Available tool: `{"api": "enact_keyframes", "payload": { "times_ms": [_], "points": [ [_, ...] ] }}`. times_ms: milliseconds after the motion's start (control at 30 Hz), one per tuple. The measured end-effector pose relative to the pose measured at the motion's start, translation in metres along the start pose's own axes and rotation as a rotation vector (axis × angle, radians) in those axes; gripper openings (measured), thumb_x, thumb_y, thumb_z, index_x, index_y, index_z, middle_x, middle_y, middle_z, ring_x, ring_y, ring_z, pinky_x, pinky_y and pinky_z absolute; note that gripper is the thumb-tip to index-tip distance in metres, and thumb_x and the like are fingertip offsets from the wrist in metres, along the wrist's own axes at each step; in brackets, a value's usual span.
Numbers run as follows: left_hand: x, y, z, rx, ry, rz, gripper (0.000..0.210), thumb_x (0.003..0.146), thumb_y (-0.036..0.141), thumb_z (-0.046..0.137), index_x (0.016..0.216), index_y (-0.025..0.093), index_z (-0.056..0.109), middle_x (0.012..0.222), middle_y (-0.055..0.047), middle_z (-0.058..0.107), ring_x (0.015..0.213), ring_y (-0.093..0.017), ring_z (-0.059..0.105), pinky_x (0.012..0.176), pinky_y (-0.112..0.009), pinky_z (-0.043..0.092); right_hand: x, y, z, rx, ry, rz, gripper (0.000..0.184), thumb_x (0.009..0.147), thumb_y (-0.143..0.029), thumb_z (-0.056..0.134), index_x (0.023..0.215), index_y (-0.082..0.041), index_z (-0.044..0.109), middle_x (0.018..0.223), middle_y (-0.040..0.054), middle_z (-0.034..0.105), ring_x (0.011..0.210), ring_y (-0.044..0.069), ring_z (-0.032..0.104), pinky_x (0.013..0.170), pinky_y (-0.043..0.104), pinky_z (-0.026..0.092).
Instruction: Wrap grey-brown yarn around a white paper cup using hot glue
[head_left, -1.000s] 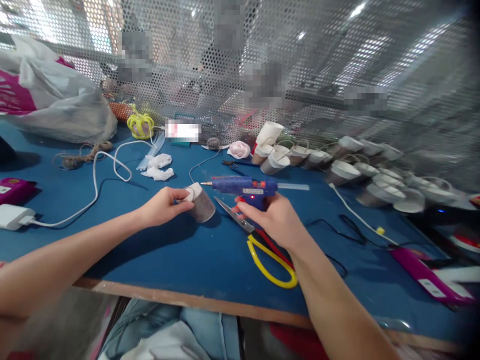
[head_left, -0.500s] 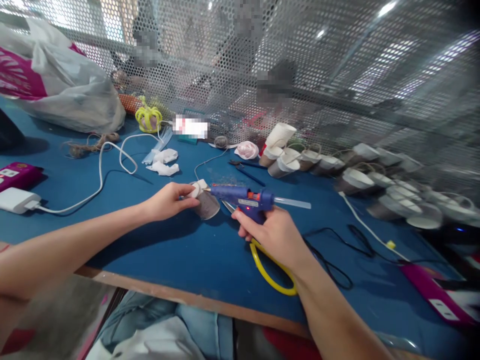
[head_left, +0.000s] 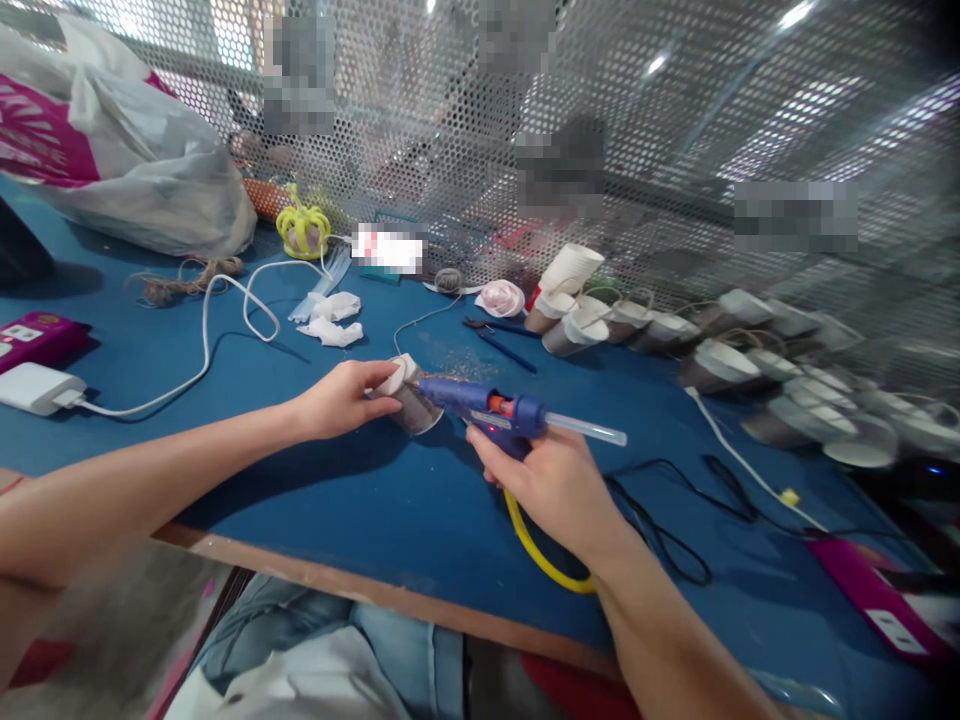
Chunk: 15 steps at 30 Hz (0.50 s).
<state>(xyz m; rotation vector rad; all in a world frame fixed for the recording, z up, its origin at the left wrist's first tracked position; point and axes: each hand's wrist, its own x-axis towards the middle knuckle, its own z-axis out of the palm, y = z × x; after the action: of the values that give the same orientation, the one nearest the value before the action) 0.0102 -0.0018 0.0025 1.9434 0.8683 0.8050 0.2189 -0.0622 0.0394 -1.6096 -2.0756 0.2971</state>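
Note:
My left hand [head_left: 346,400] grips a small paper cup [head_left: 420,408] by its white end, thumb and fingers closed on it; the cup is tilted over the table. In my right hand [head_left: 544,475] is a blue hot glue gun [head_left: 480,400], a red light lit on its body. Its nozzle points left and meets the cup near my left fingertips; I cannot tell whether it touches. A clear glue stick [head_left: 585,429] sticks out of the gun's back. Grey cord runs from the cup to a small ball of cord [head_left: 448,281]. Under my right hand shows a yellow scissor handle [head_left: 544,555].
Blue-handled pliers [head_left: 502,335] lie beyond the gun. Several paper cups [head_left: 574,325] stand along the right back. White crumpled scraps [head_left: 330,320], a white cable [head_left: 206,340], and a plastic bag [head_left: 150,150] are left. Purple power strips [head_left: 874,595] sit at both sides. Perforated metal screen [head_left: 420,120] rises behind.
The glue gun's nozzle has dipped and shifted slightly at the cup, with its glue-stick end now lower. My left hand still holds the cup; the view has moved a little.

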Motion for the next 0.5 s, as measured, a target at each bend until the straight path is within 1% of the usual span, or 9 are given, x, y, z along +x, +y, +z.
{"api": "enact_keyframes", "payload": {
  "times_ms": [67,200,267,367,500],
  "points": [
    [0.0001,0.0008,0.0001,-0.019,0.007,-0.013,0.029,0.073,0.018,0.053,0.1,0.009,0.056,0.096,-0.009,0.064,0.088,-0.02,0.057,0.081,-0.032,0.043,-0.0007,-0.0001,0.0006,-0.053,0.009,-0.028,0.021,0.075,-0.035,0.051,0.059,-0.021,0.053,0.051,0.0028,0.06,0.05,0.02,0.058,0.056,0.033,0.045],
    [0.0002,0.001,0.0003,-0.038,0.009,-0.023,0.031,0.073,0.018,0.053,0.102,0.008,0.056,0.097,-0.01,0.065,0.087,-0.02,0.059,0.079,-0.032,0.045,-0.0007,-0.0033,-0.0009,-0.062,-0.01,-0.099,0.015,0.077,-0.029,0.047,0.074,-0.02,0.059,0.067,0.0066,0.064,0.062,0.021,0.06,0.058,0.032,0.046],
    [0.0005,0.0005,0.0005,-0.053,0.011,-0.015,0.032,0.073,0.018,0.053,0.104,0.009,0.055,0.099,-0.009,0.065,0.088,-0.02,0.059,0.081,-0.032,0.045,-0.0004,-0.0057,-0.002,-0.079,0.011,-0.132,0.015,0.078,-0.026,0.047,0.076,-0.019,0.06,0.069,0.0073,0.064,0.065,0.022,0.06,0.059,0.032,0.046],
    [0.0012,-0.0009,0.001,-0.061,0.013,-0.001,0.032,0.072,0.017,0.054,0.103,0.009,0.055,0.099,-0.009,0.065,0.088,-0.019,0.059,0.08,-0.031,0.045,-0.0006,-0.0078,-0.0027,-0.07,0.045,-0.172,0.015,0.077,-0.022,0.046,0.074,-0.019,0.06,0.066,0.0058,0.063,0.061,0.019,0.059,0.058,0.03,0.047],
    [0.0012,-0.002,0.0011,-0.039,0.013,0.01,0.03,0.073,0.018,0.053,0.101,0.008,0.056,0.096,-0.009,0.065,0.087,-0.02,0.06,0.079,-0.031,0.045,-0.0014,-0.0073,-0.0028,-0.078,0.044,-0.193,0.014,0.076,-0.021,0.047,0.075,-0.018,0.06,0.066,0.005,0.063,0.058,0.018,0.058,0.055,0.028,0.046]
  ]
}}
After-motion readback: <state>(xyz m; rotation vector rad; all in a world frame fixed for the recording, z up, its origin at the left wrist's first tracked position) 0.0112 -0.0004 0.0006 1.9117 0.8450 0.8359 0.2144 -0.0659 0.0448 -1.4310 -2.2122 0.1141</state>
